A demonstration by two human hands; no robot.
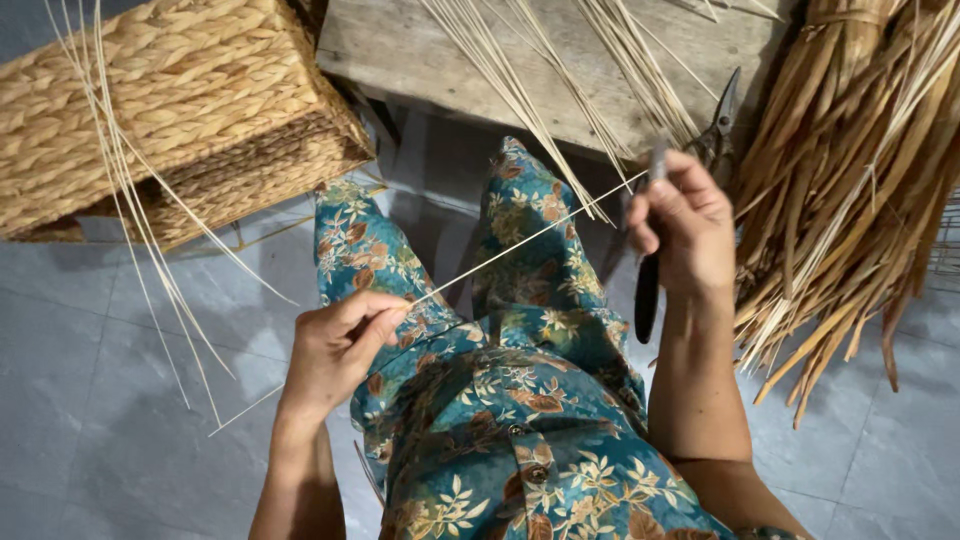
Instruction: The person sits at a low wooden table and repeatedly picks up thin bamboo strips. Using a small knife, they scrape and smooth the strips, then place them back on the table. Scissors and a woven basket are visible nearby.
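My left hand (342,345) pinches one end of a thin pale cane strip (520,240) that runs tight up to the right across my lap. My right hand (682,228) is closed on a dark-handled knife (648,290), its handle pointing down, and the strip's far end meets the blade near my thumb. Both hands are above my floral teal clothing (510,400).
Stacked woven baskets (170,110) stand at the upper left with loose thin strips (150,260) hanging from them. A wooden bench (400,50) carries more strips and dark shears (722,120). A bundle of dried reeds (850,200) leans at the right. The floor is grey tile (90,420).
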